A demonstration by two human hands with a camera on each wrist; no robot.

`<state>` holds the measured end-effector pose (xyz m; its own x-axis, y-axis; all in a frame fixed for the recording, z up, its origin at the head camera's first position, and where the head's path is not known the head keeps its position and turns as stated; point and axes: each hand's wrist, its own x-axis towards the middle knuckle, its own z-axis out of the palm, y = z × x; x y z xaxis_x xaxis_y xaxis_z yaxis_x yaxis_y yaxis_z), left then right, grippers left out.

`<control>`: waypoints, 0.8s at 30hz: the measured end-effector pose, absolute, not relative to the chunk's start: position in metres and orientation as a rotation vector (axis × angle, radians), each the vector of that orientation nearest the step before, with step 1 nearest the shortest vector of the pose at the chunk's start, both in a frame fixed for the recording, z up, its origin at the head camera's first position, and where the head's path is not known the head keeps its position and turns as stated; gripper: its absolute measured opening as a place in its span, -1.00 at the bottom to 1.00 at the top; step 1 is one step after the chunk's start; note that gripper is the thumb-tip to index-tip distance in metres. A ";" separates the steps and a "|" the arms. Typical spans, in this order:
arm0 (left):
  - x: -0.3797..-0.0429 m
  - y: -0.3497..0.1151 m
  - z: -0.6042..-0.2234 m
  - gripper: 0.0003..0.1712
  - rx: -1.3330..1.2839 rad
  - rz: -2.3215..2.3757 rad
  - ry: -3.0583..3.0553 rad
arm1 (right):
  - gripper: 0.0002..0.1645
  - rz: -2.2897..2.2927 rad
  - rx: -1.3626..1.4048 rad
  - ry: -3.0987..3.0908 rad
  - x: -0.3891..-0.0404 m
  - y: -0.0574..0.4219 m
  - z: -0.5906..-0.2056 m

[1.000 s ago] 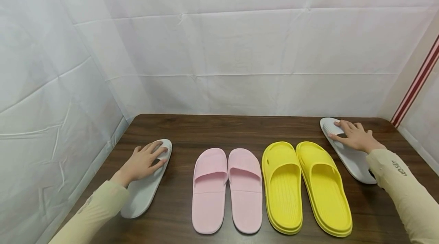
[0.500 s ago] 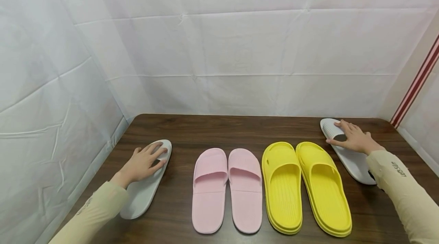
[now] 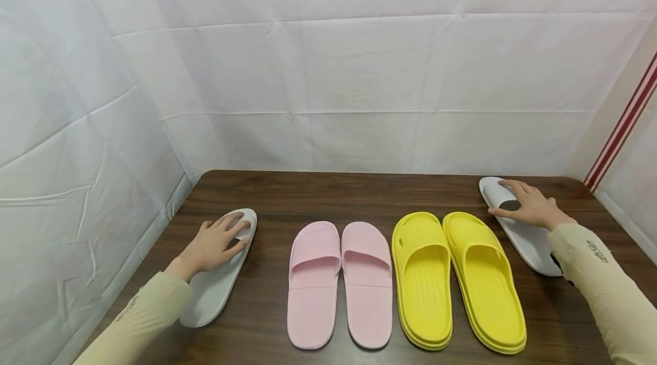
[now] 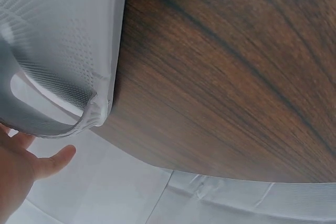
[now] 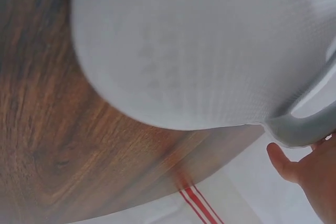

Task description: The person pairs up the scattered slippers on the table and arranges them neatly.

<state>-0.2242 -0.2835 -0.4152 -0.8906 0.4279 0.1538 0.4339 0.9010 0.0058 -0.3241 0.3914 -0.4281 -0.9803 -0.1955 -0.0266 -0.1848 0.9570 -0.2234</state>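
Observation:
In the head view a pale grey-white slipper (image 3: pixel 205 299) lies slanted at the table's left. My left hand (image 3: pixel 205 248) spreads over its strap, fingers fairly straight. Its twin (image 3: pixel 536 251) lies far right near the back edge, with my right hand (image 3: pixel 534 208) over that strap, thumb apart from the fingers. The left wrist view has the left strap (image 4: pixel 31 111) arching above a straight thumb (image 4: pixel 55 162). Beside the other strap (image 5: pixel 299 129), the right thumb (image 5: pixel 283 163) points away from the fingers, mostly hidden in the right wrist view.
Between the hands, a pair of pink slippers (image 3: pixel 313 316) stands side by side on the dark wooden table (image 3: pixel 328 197). A yellow pair (image 3: pixel 426 302) is just right of them, close to the right white slipper. White sheeting (image 3: pixel 328 68) hangs behind and at the sides.
The right hand's fingers have drawn closer together over the strap and its thumb has shifted slightly left. The left hand and all the slippers stay practically where they were.

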 end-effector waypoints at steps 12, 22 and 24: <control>-0.223 -0.281 -0.413 -0.49 -0.651 -0.080 -2.939 | 0.03 -0.379 -0.357 3.077 -0.323 0.393 -0.425; -0.223 -0.282 -0.413 -0.49 -0.644 -0.083 -2.935 | -0.02 -0.344 -0.413 3.117 -0.324 0.395 -0.423; -0.223 -0.282 -0.413 -0.50 -0.642 -0.084 -2.938 | -0.02 -0.329 -0.427 3.135 -0.323 0.394 -0.421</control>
<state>-0.2226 -0.2824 -0.4125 -0.9006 0.4111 0.1413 0.4185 0.9078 0.0260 -0.3234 0.3943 -0.4209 -0.9632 -0.2605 0.0669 -0.2687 0.9426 -0.1981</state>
